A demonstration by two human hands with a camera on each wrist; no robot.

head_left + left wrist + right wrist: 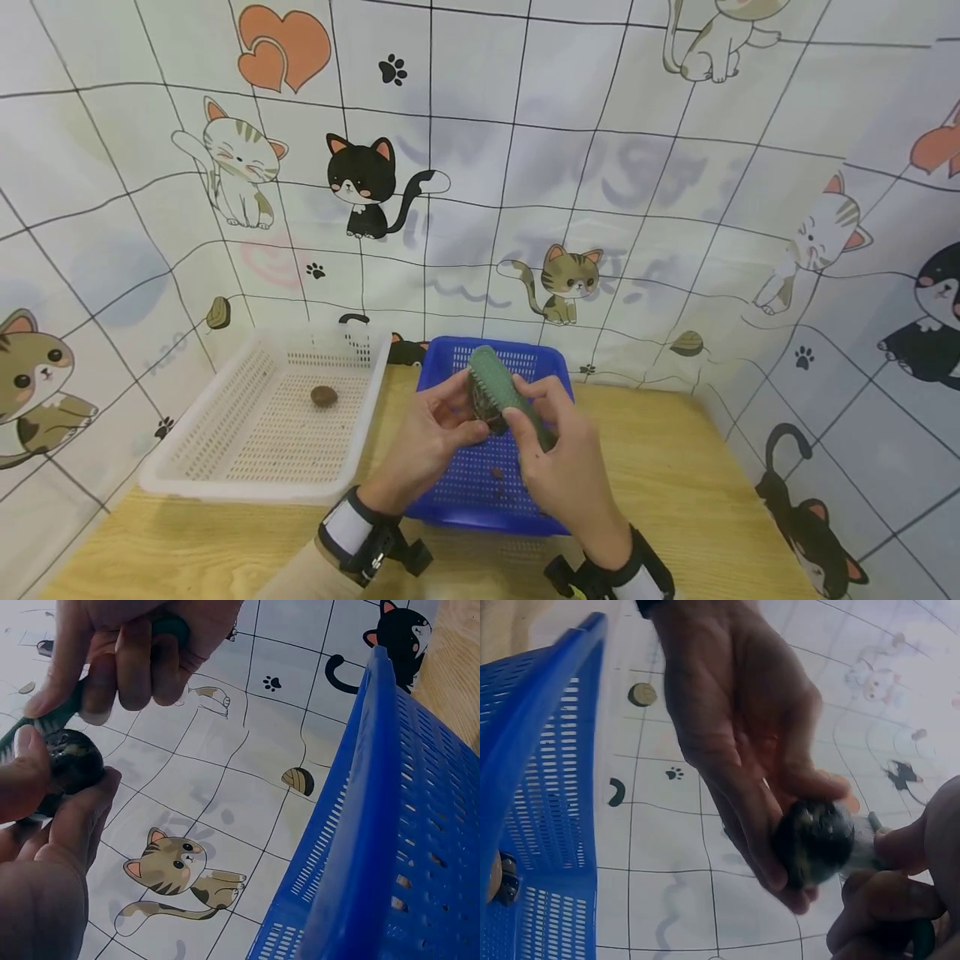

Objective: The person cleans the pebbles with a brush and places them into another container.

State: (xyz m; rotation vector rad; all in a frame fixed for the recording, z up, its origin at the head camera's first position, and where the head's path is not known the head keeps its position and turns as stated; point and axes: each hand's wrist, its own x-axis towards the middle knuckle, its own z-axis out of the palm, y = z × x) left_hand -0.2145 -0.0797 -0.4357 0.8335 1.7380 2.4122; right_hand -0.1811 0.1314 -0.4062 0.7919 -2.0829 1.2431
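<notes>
Over the blue basket [487, 527], my left hand [427, 437] holds a dark, glossy, rounded shell [810, 847] between thumb and fingers. My right hand [566, 467] grips the handle of a green scrubbing brush [495, 383], fingers curled round it. The brush's pale bristles lie against the shell in the left wrist view. From the head view the brush head covers much of the shell. Both hands are close together, the right one slightly nearer me.
On the left stands a white perforated basket [247, 487] with one brown rounded shell [324, 396] inside. Small brown bits [497, 473] lie in the blue basket, along with a dark shell [508, 879] near its wall. Both baskets sit on a wooden table [660, 500] before a cat-print wall covering [465, 167].
</notes>
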